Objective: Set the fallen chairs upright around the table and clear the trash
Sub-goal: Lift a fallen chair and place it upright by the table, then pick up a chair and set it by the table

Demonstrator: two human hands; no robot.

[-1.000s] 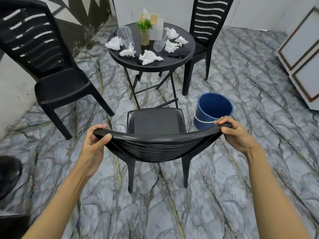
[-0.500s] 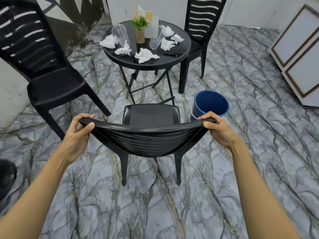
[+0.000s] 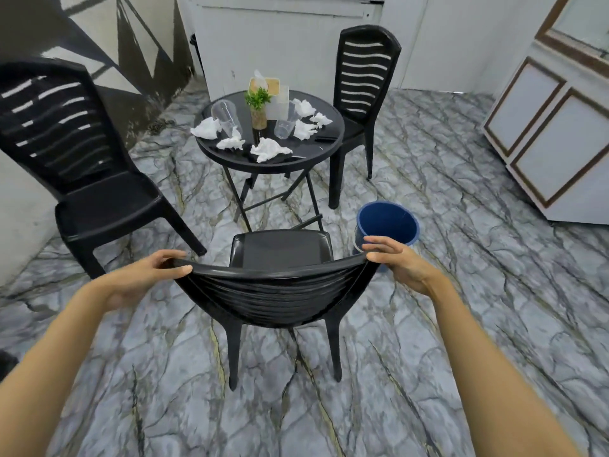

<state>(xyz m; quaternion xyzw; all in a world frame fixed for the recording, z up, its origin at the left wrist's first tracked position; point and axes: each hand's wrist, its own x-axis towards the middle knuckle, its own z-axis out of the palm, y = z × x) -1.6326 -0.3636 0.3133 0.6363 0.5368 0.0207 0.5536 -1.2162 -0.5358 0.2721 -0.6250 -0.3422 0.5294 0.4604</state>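
Glossy black plastic chair (image 3: 280, 285), crumpled paper tissues (image 3: 269, 150), veined marble-look floor (image 3: 461, 291)

Bare left forearm (image 3: 62, 338), bare right forearm (image 3: 478, 341)
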